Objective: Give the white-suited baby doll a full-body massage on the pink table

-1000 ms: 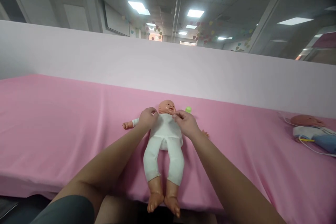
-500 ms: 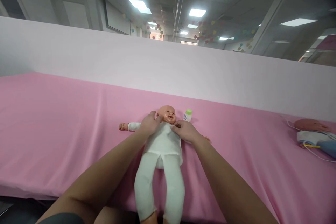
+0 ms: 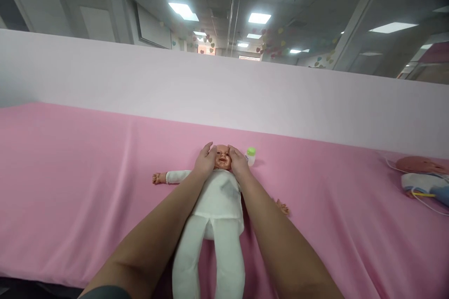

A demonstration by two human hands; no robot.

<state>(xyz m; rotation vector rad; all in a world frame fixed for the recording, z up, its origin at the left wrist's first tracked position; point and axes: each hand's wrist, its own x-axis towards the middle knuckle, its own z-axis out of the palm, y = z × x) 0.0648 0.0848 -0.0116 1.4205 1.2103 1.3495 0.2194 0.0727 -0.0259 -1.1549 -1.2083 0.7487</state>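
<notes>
A baby doll (image 3: 220, 196) in a white top and white trousers lies on its back, face up, with its arms spread. My left hand (image 3: 205, 161) lies along one side of the doll's head, fingers stretched out and thumb by the cheek. Against the other side of the head rests my right hand (image 3: 238, 161), its fingers likewise extended upward. The doll's face (image 3: 222, 158) shows between both hands. Just right of my right hand stands a small bottle (image 3: 250, 155) with a green cap, partly covered by that hand.
Pink cloth (image 3: 87, 173) covers the padded table, with folds on both sides. Along its back runs a low white wall (image 3: 175, 84) with glass above. At the far right lies a second doll (image 3: 421, 173) with thin tubing, a yellow strip and blue cloth.
Both hands have moved from the doll's neck and shoulders up to the sides of its head. The head now faces more straight up, and the view has shifted slightly.
</notes>
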